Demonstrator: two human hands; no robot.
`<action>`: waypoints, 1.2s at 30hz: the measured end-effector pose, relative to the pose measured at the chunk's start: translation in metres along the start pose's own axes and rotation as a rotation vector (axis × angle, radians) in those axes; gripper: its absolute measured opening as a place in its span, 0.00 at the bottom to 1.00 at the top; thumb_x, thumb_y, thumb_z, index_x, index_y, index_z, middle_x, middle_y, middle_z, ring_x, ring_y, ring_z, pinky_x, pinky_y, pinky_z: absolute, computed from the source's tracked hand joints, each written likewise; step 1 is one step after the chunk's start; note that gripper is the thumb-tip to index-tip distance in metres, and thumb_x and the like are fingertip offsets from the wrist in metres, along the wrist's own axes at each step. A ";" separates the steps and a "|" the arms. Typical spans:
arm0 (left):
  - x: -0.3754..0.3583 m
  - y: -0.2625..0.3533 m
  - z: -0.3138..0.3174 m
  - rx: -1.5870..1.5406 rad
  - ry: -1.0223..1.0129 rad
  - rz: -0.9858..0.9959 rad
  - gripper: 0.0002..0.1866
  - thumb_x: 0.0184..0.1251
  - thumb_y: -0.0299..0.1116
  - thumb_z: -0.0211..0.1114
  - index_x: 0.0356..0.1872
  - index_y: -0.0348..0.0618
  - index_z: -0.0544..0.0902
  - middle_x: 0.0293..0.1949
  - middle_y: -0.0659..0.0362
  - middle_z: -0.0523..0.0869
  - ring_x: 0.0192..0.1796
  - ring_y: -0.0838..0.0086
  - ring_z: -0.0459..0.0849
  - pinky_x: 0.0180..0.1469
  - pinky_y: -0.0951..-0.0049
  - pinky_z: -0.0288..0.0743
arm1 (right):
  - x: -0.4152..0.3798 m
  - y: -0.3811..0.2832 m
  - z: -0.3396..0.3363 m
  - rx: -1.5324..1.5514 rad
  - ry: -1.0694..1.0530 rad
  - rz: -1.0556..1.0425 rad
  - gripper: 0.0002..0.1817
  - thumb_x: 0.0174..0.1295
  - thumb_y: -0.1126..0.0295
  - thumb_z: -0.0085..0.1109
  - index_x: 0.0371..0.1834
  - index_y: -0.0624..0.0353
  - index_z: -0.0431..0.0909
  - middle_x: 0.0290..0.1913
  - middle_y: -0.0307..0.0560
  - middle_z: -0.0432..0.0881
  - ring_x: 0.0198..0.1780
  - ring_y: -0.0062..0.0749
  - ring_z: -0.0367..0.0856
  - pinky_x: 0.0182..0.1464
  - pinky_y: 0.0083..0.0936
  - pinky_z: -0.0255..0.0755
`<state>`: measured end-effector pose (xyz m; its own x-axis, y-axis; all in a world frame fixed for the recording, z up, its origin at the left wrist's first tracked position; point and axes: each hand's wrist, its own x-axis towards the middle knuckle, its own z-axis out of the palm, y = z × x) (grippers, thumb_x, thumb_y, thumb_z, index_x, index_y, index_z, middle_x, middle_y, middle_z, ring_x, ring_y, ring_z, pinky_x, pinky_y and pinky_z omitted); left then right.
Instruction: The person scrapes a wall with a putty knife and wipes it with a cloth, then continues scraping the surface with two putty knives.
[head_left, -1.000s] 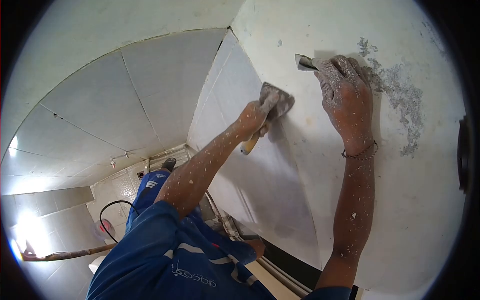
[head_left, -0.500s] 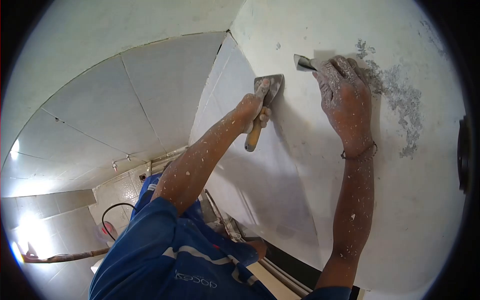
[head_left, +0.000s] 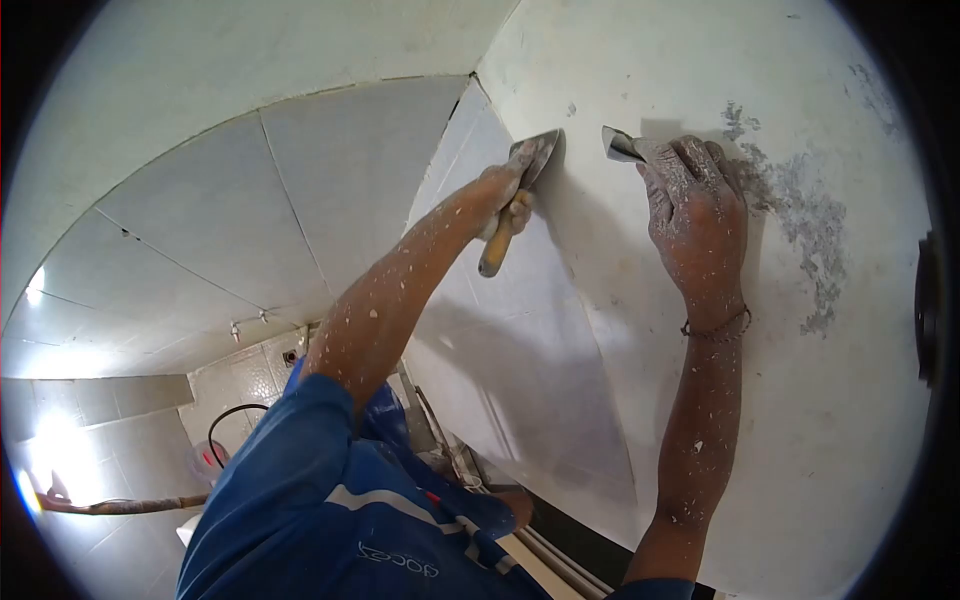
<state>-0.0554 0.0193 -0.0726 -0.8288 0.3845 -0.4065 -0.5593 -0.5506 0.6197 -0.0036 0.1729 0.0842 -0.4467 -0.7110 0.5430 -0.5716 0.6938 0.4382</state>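
My left hand [head_left: 505,200] is closed round a trowel [head_left: 495,250] with a yellowish wooden handle. A finger lies along its metal blade, which is tilted up close to the wall corner. Held in my right hand [head_left: 700,205] is a scraper [head_left: 620,145], its short metal blade pointing left; the fingers hide the rest of it. That hand is right at the pale wall [head_left: 800,420], beside a rough grey patch [head_left: 815,235] where the surface has come off. White paste and specks cover both hands and forearms.
Large grey tiles [head_left: 190,190] line the wall on the left, below a pale plastered strip. Lower left, a brown pole [head_left: 130,506] and a dark hose [head_left: 220,420] show near a bright light. A dark round-edged object [head_left: 927,310] sits at the far right.
My left hand has turned the trowel, so its blade now angles up to the right and shows narrower. The right hand sits slightly lower in view, still with the scraper; the view has shifted a little.
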 end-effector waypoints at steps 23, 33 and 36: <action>0.030 0.016 -0.051 0.553 -0.005 0.238 0.34 0.56 0.68 0.53 0.22 0.40 0.71 0.13 0.60 0.71 0.12 0.79 0.66 0.12 0.76 0.59 | 0.003 0.000 0.012 -0.223 0.013 -0.053 0.09 0.56 0.70 0.57 0.37 0.61 0.80 0.42 0.50 0.80 0.46 0.46 0.76 0.51 0.38 0.67; 0.043 0.046 -0.043 0.559 0.096 0.314 0.35 0.59 0.66 0.52 0.36 0.35 0.75 0.13 0.60 0.71 0.12 0.76 0.68 0.13 0.73 0.62 | 0.008 -0.005 0.011 -0.221 -0.050 -0.017 0.10 0.56 0.68 0.58 0.38 0.60 0.81 0.41 0.51 0.80 0.47 0.46 0.76 0.52 0.40 0.67; 0.027 0.048 -0.044 0.716 0.060 0.415 0.35 0.58 0.65 0.54 0.43 0.37 0.75 0.14 0.58 0.72 0.14 0.74 0.70 0.14 0.70 0.64 | 0.015 -0.011 0.009 -0.215 -0.105 0.027 0.10 0.56 0.67 0.58 0.40 0.57 0.81 0.44 0.50 0.81 0.47 0.46 0.76 0.54 0.38 0.67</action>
